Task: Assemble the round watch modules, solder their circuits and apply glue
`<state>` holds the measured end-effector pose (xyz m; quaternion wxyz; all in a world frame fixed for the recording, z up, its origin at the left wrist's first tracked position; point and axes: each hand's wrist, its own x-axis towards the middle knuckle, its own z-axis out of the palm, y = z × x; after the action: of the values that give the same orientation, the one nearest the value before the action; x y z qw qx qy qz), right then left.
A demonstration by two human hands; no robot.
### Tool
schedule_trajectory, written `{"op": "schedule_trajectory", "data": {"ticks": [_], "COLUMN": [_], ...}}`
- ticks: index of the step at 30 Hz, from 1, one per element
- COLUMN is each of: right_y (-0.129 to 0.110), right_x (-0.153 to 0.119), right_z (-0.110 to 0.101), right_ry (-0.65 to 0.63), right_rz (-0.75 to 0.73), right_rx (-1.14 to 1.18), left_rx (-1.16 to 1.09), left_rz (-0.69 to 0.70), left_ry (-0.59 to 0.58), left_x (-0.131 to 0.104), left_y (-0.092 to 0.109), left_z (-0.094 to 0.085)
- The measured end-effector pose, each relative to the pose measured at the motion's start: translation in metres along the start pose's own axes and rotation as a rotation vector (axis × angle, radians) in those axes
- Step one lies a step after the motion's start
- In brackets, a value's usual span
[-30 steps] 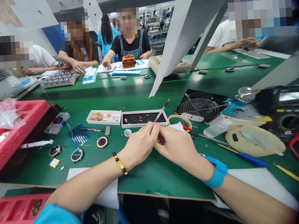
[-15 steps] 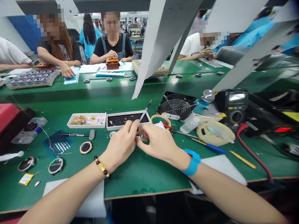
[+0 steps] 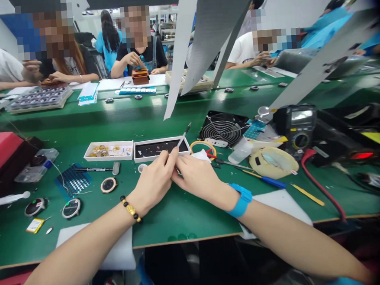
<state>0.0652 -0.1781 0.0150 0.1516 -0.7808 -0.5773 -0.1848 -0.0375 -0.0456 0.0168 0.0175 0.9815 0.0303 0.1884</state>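
Observation:
My left hand [image 3: 158, 178] is closed round a slim pen-like tool [image 3: 184, 134], whose dark tip points up and away over the right end of a white tray with a black inside [image 3: 139, 158]. Against its fingertips rests my right hand [image 3: 195, 175], fingers curled and back turned up; whatever it holds is hidden. To the left of that tray is a white box of small yellowish parts [image 3: 108, 151]. Round watch-like pieces lie further left, one with a copper-coloured rim [image 3: 109, 185] and one silver [image 3: 71, 208].
A black fan with a wire guard [image 3: 223, 129], a roll of tape [image 3: 195, 145], a blue-handled tool [image 3: 273, 183] and a multimeter [image 3: 301, 128] lie to the right. A red foam block [image 3: 2, 151] stands at the left. People sit across the bench.
My right fingers have closed in against my left hand, and the small shiny thing between them no longer shows. Across the bench, one person's hand has drawn back from the blue-and-white sheets.

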Motion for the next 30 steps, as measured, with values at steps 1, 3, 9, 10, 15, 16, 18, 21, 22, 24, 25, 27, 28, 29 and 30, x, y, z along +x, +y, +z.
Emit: {"op": "schedule_trajectory", "data": {"ticks": [1,3,9,10,15,16,18,21,22,24,25,27,28,29,30], "right_y": [0.002,0.004,0.003,0.002,-0.003,-0.004,-0.004,-0.004,-0.004,-0.004,-0.005,-0.006,-0.006,-0.006,-0.007], "right_x": [0.000,0.001,0.002,0.002,0.002,0.002,0.002,0.002,0.002,0.002,0.003,0.003,0.004,0.004,0.004], "right_z": [-0.001,-0.004,-0.008,-0.008,-0.004,-0.003,-0.003,-0.003,-0.004,-0.004,-0.005,-0.006,-0.006,-0.006,-0.006], "right_ry": [0.004,0.006,-0.036,-0.037,-0.035,-0.038,-0.047,-0.062,-0.066,-0.078,-0.085,-0.097,-0.101,-0.102,-0.100], "right_rz": [0.001,0.019,0.081,0.084,0.159,0.184,0.223,0.252,0.257,0.264,0.265,0.264,0.260,0.255,0.248], "right_rx": [0.016,0.053,0.081,0.078,0.131,0.152,0.191,0.237,0.247,0.255,0.254,0.244,0.239,0.235,0.233], "left_rx": [-0.005,-0.006,0.001,0.005,0.020,0.020,0.019,0.022,0.024,0.028,0.028,0.022,0.018,0.015,0.011], "left_rz": [-0.003,-0.015,-0.039,-0.035,-0.025,-0.025,-0.026,-0.029,-0.030,-0.031,-0.031,-0.028,-0.026,-0.025,-0.025], "left_ry": [0.004,0.015,0.005,-0.002,-0.013,-0.011,-0.011,-0.015,-0.016,-0.020,-0.022,-0.019,-0.017,-0.017,-0.018], "left_x": [0.000,0.001,0.003,0.003,0.002,0.002,0.002,0.002,0.002,0.002,0.002,0.002,0.002,0.002,0.002], "left_y": [0.000,-0.001,-0.004,-0.004,-0.004,-0.004,-0.004,-0.004,-0.004,-0.003,-0.003,-0.002,-0.002,-0.002,-0.002], "left_z": [0.000,0.000,-0.002,-0.003,-0.003,-0.003,-0.003,-0.003,-0.003,-0.003,-0.003,-0.003,-0.003,-0.003,-0.003]}}
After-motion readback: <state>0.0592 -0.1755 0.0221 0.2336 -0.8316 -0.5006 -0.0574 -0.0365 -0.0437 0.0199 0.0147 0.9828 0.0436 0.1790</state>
